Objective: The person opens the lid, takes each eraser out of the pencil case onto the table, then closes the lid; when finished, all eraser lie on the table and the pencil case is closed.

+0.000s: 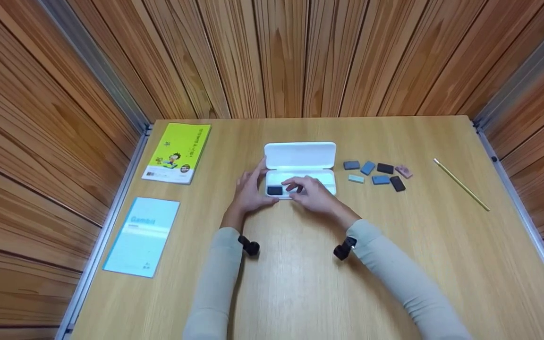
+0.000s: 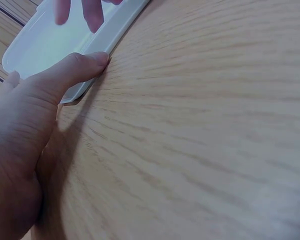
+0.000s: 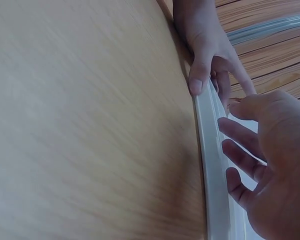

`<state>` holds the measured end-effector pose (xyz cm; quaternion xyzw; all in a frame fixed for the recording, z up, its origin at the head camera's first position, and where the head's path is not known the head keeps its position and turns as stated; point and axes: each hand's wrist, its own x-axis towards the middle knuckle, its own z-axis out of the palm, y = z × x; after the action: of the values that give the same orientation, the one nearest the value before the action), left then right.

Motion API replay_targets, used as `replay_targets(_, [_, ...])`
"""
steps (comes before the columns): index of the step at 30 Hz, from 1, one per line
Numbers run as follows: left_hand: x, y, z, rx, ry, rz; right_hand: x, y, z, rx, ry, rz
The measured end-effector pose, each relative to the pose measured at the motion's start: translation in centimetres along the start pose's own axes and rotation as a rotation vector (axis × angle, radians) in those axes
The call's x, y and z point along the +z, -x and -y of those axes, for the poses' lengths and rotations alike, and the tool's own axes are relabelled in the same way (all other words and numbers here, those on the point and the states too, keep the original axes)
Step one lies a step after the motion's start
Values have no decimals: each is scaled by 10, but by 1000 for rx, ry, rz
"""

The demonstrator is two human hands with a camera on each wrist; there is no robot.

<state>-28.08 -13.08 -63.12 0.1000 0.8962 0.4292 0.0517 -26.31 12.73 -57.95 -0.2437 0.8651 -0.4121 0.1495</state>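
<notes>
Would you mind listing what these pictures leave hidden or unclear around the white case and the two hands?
- Head view: the right hand covers the middle of the white case, so whatever lies under it is hidden.
- Head view: the dark piece in the case is too small to identify.
- Left wrist view: the left hand shows mainly its thumb; the frame edge cuts off the case.
- Right wrist view: blurred, and the case interior is cut off.
</notes>
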Motion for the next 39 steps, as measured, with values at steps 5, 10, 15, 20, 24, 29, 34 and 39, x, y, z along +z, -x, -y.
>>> replay_targets(5, [1,-1,0,46,5,-9,6,-3,1,16,-27,-25])
replay_targets(10, [0,-1,-1,39,-6,-8,13,-6,2,63,-37,-54])
replay_targets(15, [0,-2,0,36,-9,-16,21,-11,4,94,-45,-90])
replay_targets(20, [0,-2,0,35,2,-24,29,-16,-1,81,-63,-129])
replay_targets(24, [0,-1,0,21,4,-15,36,-22,-15,74,-93,-154])
replay_targets(29, [-2,0,-1,9,3,17,39,-26,-17,65,-86,-156])
replay_targets(34, [-7,-1,0,21,-2,64,36,-22,0,92,-69,-149])
replay_targets(39, [-11,-1,2,21,7,101,39,-28,-5,119,-61,-135])
